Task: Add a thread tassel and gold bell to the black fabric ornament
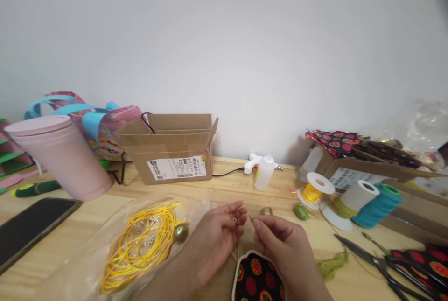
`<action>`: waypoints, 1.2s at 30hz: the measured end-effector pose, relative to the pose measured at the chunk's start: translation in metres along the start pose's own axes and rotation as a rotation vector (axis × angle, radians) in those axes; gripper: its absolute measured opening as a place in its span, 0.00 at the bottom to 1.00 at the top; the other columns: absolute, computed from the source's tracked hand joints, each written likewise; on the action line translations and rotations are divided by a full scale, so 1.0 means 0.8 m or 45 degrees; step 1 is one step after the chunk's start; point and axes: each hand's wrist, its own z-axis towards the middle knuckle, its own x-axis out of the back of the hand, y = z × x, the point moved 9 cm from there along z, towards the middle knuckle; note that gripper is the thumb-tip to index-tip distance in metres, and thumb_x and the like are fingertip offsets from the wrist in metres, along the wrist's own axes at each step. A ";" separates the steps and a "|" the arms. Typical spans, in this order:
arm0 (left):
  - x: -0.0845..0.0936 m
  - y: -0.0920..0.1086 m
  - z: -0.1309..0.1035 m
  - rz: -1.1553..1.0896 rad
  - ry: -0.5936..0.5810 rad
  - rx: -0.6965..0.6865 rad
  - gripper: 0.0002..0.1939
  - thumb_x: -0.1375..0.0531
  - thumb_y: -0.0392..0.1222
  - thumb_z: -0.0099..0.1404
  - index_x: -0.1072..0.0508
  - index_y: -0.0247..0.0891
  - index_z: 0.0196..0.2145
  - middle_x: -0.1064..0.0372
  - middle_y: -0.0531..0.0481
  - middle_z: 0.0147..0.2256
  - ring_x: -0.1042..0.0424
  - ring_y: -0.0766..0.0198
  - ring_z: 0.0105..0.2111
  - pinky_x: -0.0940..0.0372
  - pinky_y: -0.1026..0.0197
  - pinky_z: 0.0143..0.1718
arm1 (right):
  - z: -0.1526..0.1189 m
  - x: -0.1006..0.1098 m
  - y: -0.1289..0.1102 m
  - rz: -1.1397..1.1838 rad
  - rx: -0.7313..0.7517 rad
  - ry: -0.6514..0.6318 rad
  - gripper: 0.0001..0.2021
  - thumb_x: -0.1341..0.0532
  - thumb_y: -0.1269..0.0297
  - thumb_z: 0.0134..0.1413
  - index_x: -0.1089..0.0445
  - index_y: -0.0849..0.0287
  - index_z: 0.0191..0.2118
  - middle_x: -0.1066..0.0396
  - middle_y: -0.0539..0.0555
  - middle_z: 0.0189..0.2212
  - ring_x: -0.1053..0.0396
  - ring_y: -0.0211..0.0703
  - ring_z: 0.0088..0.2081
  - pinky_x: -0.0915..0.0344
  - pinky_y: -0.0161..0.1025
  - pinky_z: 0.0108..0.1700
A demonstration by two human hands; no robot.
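Observation:
My left hand (222,231) is turned palm up with its fingers loosely curled, and a small pale bead (234,220) rests in them. Close beside it, my right hand (282,238) pinches the thin tip of an olive-green cord (251,218) between thumb and index finger. A black fabric piece with red and orange round patterns and a pale edge (261,277) lies below my hands, partly covered by the right one. Behind the right hand sits a small brassy round piece (266,211). Left of my left hand, a gold bell-like ball (181,233) rests by bundled yellow cord (143,245).
Black scissors (380,261) and an olive tassel (332,263) lie at right. Behind them stand thread spools (378,205) and a filled cardboard box (336,165). A white bottle (264,173), an open carton (175,151), a pink tumbler (63,156) and a phone (31,228) are farther left.

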 end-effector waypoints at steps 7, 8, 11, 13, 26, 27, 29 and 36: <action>-0.004 0.009 -0.005 0.095 0.014 -0.097 0.12 0.49 0.18 0.54 0.29 0.24 0.32 0.29 0.41 0.29 0.29 0.68 0.28 0.33 0.70 0.33 | -0.002 0.004 -0.018 -0.221 0.153 0.031 0.07 0.37 0.61 0.40 0.26 0.60 0.25 0.32 0.49 0.16 0.36 0.36 0.20 0.39 0.29 0.22; -0.004 0.006 -0.004 0.068 0.011 -0.069 0.12 0.49 0.18 0.54 0.29 0.23 0.32 0.29 0.42 0.28 0.29 0.69 0.26 0.33 0.70 0.32 | -0.003 0.005 -0.019 -0.258 0.171 0.037 0.07 0.37 0.62 0.41 0.26 0.60 0.25 0.30 0.50 0.17 0.35 0.36 0.21 0.38 0.30 0.23; -0.002 -0.006 -0.002 -0.052 0.010 0.065 0.12 0.49 0.19 0.54 0.30 0.22 0.33 0.30 0.42 0.26 0.30 0.69 0.24 0.33 0.71 0.27 | -0.003 0.003 -0.022 -0.333 0.204 0.023 0.06 0.39 0.63 0.43 0.26 0.59 0.26 0.27 0.51 0.20 0.32 0.39 0.23 0.36 0.30 0.25; 0.001 -0.015 -0.002 -0.104 0.015 0.151 0.10 0.49 0.22 0.56 0.30 0.21 0.32 0.31 0.42 0.26 0.29 0.68 0.24 0.32 0.69 0.27 | -0.005 0.000 -0.025 -0.371 0.221 0.008 0.06 0.39 0.64 0.44 0.26 0.59 0.27 0.26 0.52 0.22 0.31 0.40 0.24 0.35 0.31 0.27; -0.002 0.008 -0.007 0.187 0.028 -0.110 0.06 0.45 0.25 0.58 0.30 0.29 0.33 0.27 0.41 0.33 0.28 0.67 0.30 0.31 0.70 0.32 | -0.014 -0.001 -0.051 -0.683 0.435 0.066 0.06 0.41 0.68 0.45 0.27 0.58 0.27 0.25 0.50 0.24 0.30 0.39 0.27 0.35 0.31 0.32; -0.001 0.008 -0.007 0.194 0.032 -0.117 0.05 0.44 0.27 0.58 0.30 0.29 0.33 0.27 0.41 0.33 0.28 0.67 0.30 0.31 0.70 0.32 | -0.014 0.000 -0.052 -0.687 0.437 0.081 0.06 0.42 0.67 0.46 0.27 0.58 0.27 0.26 0.50 0.24 0.30 0.39 0.27 0.35 0.31 0.31; -0.001 0.008 -0.005 0.182 0.016 -0.114 0.02 0.42 0.30 0.58 0.29 0.29 0.30 0.27 0.42 0.32 0.28 0.68 0.30 0.31 0.71 0.30 | -0.015 0.002 -0.055 -0.694 0.447 0.107 0.06 0.42 0.67 0.46 0.27 0.58 0.27 0.26 0.50 0.22 0.31 0.39 0.25 0.35 0.31 0.30; 0.001 -0.005 0.002 0.089 -0.062 -0.028 0.06 0.44 0.32 0.60 0.27 0.29 0.30 0.33 0.51 0.22 0.34 0.76 0.20 0.35 0.75 0.22 | -0.016 0.002 -0.057 -0.811 0.511 0.122 0.08 0.44 0.64 0.48 0.30 0.58 0.24 0.30 0.49 0.21 0.33 0.40 0.25 0.38 0.34 0.30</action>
